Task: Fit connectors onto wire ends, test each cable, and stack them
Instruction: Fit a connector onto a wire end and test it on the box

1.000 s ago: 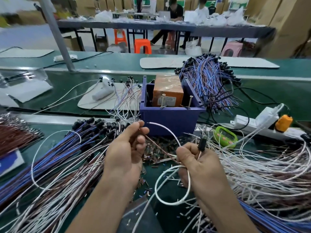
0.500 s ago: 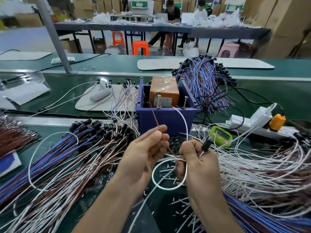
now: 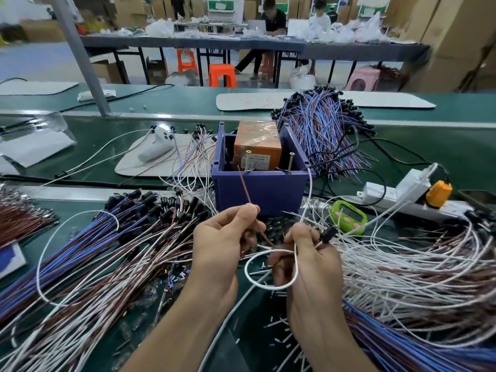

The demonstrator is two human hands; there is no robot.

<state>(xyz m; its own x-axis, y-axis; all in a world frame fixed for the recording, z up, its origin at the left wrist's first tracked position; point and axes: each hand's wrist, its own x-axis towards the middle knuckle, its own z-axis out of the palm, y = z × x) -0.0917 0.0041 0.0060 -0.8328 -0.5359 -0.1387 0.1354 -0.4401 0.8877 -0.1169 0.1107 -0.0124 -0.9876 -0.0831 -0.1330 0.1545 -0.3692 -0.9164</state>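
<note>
My left hand (image 3: 222, 245) pinches a thin brown wire (image 3: 245, 189) whose free end points up in front of the purple bin (image 3: 259, 191). My right hand (image 3: 308, 259) grips a white wire (image 3: 271, 284) that loops below my fingers and rises toward the bin's right corner. A black connector (image 3: 328, 234) sticks out past my right thumb. The two hands sit close together above the green bench. Two upright screws (image 3: 291, 162) stand on the bin's front rim before an orange box (image 3: 256, 149).
Finished cables with black connectors (image 3: 150, 208) fan out on the left. Loose white and brown wires (image 3: 418, 267) pile up on the right. A blue wire bundle (image 3: 322, 124) lies behind the bin. A green timer (image 3: 347, 217) and white power strip (image 3: 402, 194) sit at right.
My hands have drawn close together and moved up toward the purple bin. The brown wire end now points up at the bin's front, and the white loop has tightened.
</note>
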